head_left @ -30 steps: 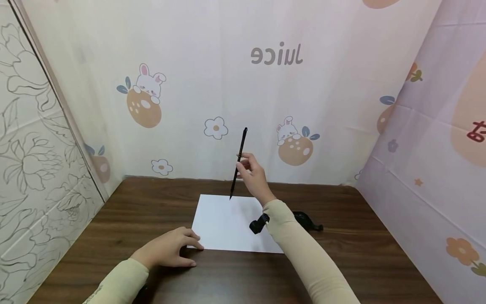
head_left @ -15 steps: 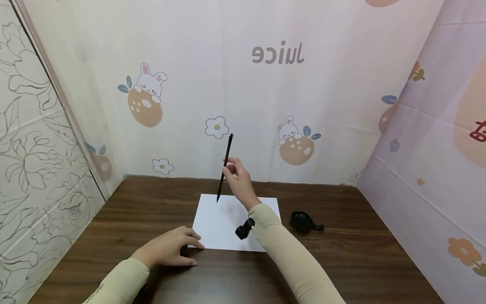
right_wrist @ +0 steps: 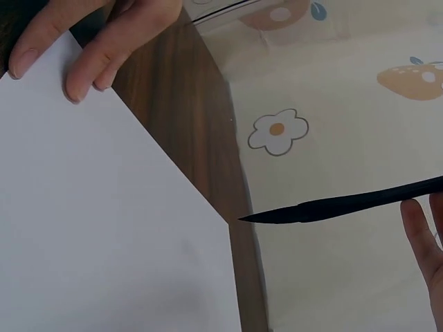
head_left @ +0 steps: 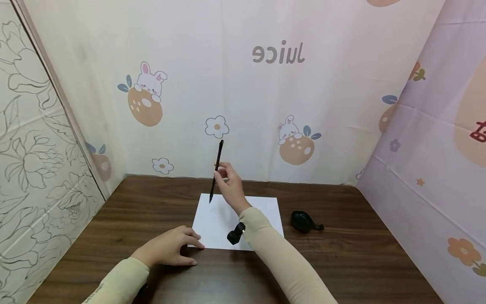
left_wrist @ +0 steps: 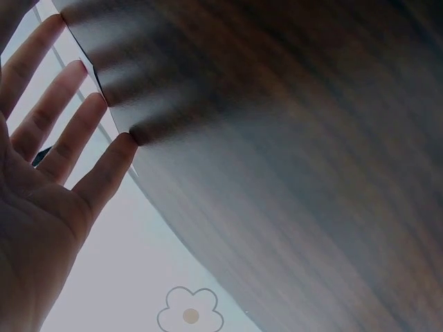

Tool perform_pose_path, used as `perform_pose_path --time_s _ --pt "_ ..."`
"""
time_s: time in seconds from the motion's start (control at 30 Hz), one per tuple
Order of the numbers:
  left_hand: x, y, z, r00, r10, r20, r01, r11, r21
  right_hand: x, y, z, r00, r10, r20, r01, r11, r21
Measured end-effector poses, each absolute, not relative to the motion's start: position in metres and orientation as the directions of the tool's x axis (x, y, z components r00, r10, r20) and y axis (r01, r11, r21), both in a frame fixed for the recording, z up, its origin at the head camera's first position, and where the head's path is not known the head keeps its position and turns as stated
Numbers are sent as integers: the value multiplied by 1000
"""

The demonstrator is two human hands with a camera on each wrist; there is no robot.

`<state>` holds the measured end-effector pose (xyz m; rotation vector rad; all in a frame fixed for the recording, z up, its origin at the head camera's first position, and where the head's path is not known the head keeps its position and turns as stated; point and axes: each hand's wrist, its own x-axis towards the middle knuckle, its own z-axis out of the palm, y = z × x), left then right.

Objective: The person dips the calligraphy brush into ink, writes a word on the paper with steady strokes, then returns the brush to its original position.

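My right hand [head_left: 230, 188] pinches a black writing brush [head_left: 216, 169] by its shaft, tilted a little, tip downward over the far left part of a white sheet of paper [head_left: 250, 211]. In the right wrist view the dark pointed tip of the brush [right_wrist: 277, 214] shows near a corner of the paper [right_wrist: 118, 207]; whether it touches cannot be told, and the sheet bears no visible marks. With fingers spread and relaxed, my left hand [head_left: 171, 247] rests at the paper's near left corner, its fingertips on the edge. In the left wrist view those fingers [left_wrist: 73, 142] look nearly straight.
A black, gourd-shaped object with a short spout [head_left: 303, 221] lies right of the paper on the brown wooden table [head_left: 341, 261]. Printed curtains [head_left: 243, 84] stand behind the table and along both its sides.
My right hand has moved left and slightly nearer with the brush, uncovering the paper's right side and the black object. My left hand has stayed in place.
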<state>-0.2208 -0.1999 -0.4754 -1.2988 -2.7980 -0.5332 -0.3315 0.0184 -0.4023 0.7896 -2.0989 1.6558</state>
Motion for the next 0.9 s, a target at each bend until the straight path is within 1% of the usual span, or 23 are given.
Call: perform_pose_path --time_s 0.1,0.2,0.33,0.53,0.7,0.9 --pt "-221 -200 -476 -645 746 167 755 587 293 -335 14 -410 -773 -211 598 -632 167 -757" --pt "-221 -201 -476 -634 752 183 766 576 287 -341 11 -420 -779 -204 592 -625 178 -760" --pt "-221 -201 -476 -642 746 176 758 582 293 -342 7 -428 -787 -182 589 -616 189 -765" --pt "-220 -201 -475 -656 740 151 743 598 299 -341 3 -435 -771 -175 613 -637 210 -741" --pt "-219 -200 -475 -650 743 160 749 590 303 -341 1 -440 -776 -182 603 -630 236 -740" --pt "-221 -200 -477 -642 747 173 757 581 300 -341 -1 -444 -787 -178 590 -617 231 -753"
